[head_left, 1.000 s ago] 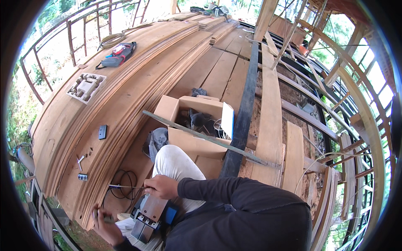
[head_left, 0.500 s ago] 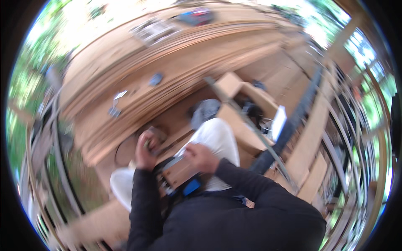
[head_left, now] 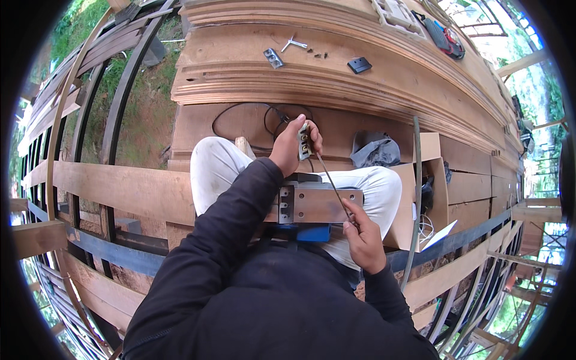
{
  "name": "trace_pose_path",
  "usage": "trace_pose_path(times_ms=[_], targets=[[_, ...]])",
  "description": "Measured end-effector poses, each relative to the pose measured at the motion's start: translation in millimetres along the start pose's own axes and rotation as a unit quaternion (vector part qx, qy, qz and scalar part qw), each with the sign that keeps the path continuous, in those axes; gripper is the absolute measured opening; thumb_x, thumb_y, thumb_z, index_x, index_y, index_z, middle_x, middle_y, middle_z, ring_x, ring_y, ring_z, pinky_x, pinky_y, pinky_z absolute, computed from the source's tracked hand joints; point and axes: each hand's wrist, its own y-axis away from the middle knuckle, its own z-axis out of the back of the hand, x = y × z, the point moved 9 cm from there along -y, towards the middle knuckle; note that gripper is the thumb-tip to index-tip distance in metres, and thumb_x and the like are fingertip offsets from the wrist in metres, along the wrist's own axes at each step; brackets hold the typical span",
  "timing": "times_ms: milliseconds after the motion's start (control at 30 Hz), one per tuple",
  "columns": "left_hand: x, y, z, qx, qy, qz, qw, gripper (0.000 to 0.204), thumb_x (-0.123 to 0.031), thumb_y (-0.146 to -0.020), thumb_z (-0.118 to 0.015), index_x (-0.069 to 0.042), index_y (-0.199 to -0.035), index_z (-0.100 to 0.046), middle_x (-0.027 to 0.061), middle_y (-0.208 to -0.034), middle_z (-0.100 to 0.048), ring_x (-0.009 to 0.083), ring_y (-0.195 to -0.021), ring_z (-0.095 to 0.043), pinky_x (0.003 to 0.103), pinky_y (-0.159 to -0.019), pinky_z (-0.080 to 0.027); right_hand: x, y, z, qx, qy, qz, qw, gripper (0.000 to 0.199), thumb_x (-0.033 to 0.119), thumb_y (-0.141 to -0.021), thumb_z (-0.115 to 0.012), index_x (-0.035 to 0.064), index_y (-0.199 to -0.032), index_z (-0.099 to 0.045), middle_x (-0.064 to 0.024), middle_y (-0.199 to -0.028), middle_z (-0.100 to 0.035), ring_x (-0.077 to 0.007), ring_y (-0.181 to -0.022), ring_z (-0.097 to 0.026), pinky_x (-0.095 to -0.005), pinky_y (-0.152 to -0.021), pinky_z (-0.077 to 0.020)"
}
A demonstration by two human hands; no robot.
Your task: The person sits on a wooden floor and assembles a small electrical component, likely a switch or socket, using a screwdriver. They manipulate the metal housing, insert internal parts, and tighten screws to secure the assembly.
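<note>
Block (head_left: 304, 142) now nearer thin rod (head_left: 330, 180)

On my lap (head_left: 379, 192), the power tool (head_left: 330, 205) lies nearer me than my left hand (head_left: 288, 146) and left of my right hand (head_left: 364, 240). A box (head_left: 400, 207) stands right of both; beyond them, the board stack (head_left: 234, 51) bears a wrench (head_left: 297, 44) left of a block (head_left: 359, 65).

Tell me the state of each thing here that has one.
Left grip: closed on small block
Right grip: closed on thin rod
Power tool: lying flat side up
Cardboard box: open
Black cable: loosely looped
Grey fabric: crumpled
Boards: stacked
T-shaped tool: lying on boards
</note>
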Motion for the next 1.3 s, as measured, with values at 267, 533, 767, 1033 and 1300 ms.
trace_pose_path(times_ms=[267, 533, 767, 1033, 1300], targets=[[-3, 4, -6, 0.025, -0.094, -0.021, 0.995, 0.055, -0.055, -0.104, -0.036, -0.007, -0.080, -0.049, 0.0117, -0.070, -0.060, 0.0246, -0.067, -0.063, 0.036, -0.069, -0.052, -5, -6, -17, 0.041, -0.012, -0.045, 0.998, 0.050, 0.000, -0.095, -0.048, 0.0055, -0.145, -0.049, -0.0169, -0.109, -0.067, -0.0169, -0.081, -0.062, -0.0270, -0.079, -0.0489], [-6, 9, -15, 0.060, -0.202, -0.048, 0.976, 0.048, -0.047, -0.106, -0.039, -0.007, -0.080, -0.048, 0.0084, -0.069, -0.058, 0.0211, -0.069, -0.063, 0.033, -0.071, -0.052, -16, -3, -24, 0.038, -0.120, -0.099, 0.987, 0.046, 0.000, -0.098, -0.045, 0.0056, -0.144, -0.050, -0.0064, -0.107, -0.065, -0.0075, -0.074, -0.050, -0.0215, -0.072, -0.0450], [-12, 13, -21, 0.070, -0.219, -0.069, 0.971, 0.054, -0.053, -0.106, -0.033, -0.007, -0.080, -0.047, 0.0083, -0.069, -0.059, 0.0201, -0.069, -0.062, 0.032, -0.071, -0.051, -25, 3, -37, 0.066, -0.286, -0.163, 0.942, 0.048, 0.003, -0.101, -0.040, 0.0095, -0.148, -0.045, 0.0009, -0.076, -0.047, -0.0044, -0.063, -0.036, -0.0178, -0.055, -0.0331], [-13, 12, -20, 0.063, -0.218, -0.067, 0.972, 0.057, -0.055, -0.105, -0.032, -0.007, -0.079, -0.047, 0.0073, -0.067, -0.057, 0.0190, -0.067, -0.060, 0.031, -0.067, -0.049, -20, 10, -57, 0.083, -0.471, -0.230, 0.848, 0.048, 0.008, -0.103, -0.037, 0.0123, -0.151, -0.040, -0.0020, -0.069, -0.044, -0.0059, -0.051, -0.035, -0.0189, -0.044, -0.0318], [-16, 17, -21, 0.080, -0.226, -0.073, 0.968, 0.056, -0.053, -0.105, -0.033, -0.006, -0.080, -0.049, 0.0067, -0.066, -0.056, 0.0172, -0.064, -0.058, 0.030, -0.065, -0.049, -25, 13, -67, 0.087, -0.476, -0.253, 0.838, 0.050, 0.010, -0.102, -0.034, 0.0163, -0.152, -0.037, -0.0019, -0.068, -0.044, -0.0071, -0.043, -0.032, -0.0206, -0.042, -0.0328]])
